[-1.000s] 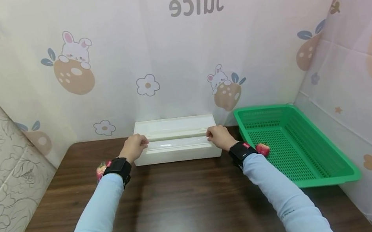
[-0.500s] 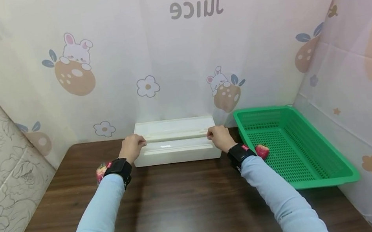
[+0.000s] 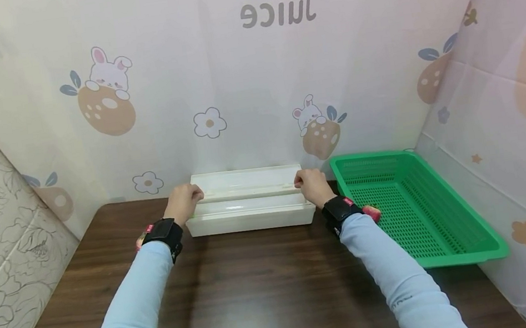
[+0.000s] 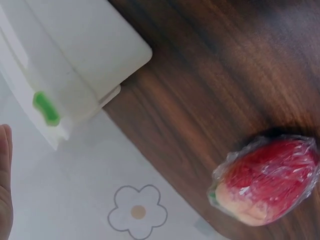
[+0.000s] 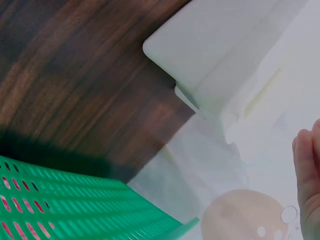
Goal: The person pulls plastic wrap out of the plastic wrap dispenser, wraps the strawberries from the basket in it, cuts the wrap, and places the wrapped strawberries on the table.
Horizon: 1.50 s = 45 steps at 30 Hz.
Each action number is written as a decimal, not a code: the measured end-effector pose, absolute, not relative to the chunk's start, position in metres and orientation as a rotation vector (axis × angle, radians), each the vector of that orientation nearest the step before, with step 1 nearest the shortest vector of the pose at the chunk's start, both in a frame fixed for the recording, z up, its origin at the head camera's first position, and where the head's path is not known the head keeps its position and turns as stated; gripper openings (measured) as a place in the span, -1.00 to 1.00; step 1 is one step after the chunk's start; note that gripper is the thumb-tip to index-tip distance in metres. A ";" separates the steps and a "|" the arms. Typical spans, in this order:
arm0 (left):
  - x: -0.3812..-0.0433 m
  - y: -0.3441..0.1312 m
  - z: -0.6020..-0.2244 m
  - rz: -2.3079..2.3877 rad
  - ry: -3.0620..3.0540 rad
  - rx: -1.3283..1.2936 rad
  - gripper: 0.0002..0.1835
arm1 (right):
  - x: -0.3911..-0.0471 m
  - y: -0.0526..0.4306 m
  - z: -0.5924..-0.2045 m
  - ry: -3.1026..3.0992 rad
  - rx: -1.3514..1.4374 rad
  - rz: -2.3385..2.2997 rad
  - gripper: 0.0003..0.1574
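We see a smooth white rectangular box (image 3: pixel 251 221) on the wood-grained tabletop (image 3: pixel 254 283), between the left hand (image 3: pixel 182 204) and the right hand (image 3: pixel 314 187), both with fingers curled in, seemingly pinching its glossy clear film (image 3: pixel 248 205). Against the earlier frame, we find the hands slightly higher and farther apart. Outside the left hand lies a rounded red fruit (image 4: pixel 270 180) in crinkled wrap; beyond the right, a slotted green basket (image 3: pixel 458 259) holds another red fruit (image 3: pixel 373 213). Black wristbands (image 3: pixel 166 236) partly hide both fruits.
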State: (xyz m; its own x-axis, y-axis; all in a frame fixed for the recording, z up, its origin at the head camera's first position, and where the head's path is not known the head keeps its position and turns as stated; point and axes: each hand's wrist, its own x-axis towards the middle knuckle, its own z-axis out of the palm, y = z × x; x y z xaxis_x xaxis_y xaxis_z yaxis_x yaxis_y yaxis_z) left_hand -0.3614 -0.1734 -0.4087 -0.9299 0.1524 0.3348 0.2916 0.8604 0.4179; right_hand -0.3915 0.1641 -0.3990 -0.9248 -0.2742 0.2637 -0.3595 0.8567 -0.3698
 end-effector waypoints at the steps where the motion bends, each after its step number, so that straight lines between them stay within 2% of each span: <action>1: -0.361 -0.174 -0.407 -0.690 -2.740 -0.340 -0.86 | -0.392 0.164 -0.397 -2.828 0.492 0.620 -0.88; 17: -0.363 -0.172 -0.368 -0.709 -2.736 -0.306 -0.86 | -0.395 0.165 -0.362 -2.754 0.511 0.578 -0.88; 45: -0.359 -0.173 -0.332 -0.611 -2.744 -0.291 -0.85 | -0.389 0.165 -0.321 -2.790 0.486 0.602 -0.85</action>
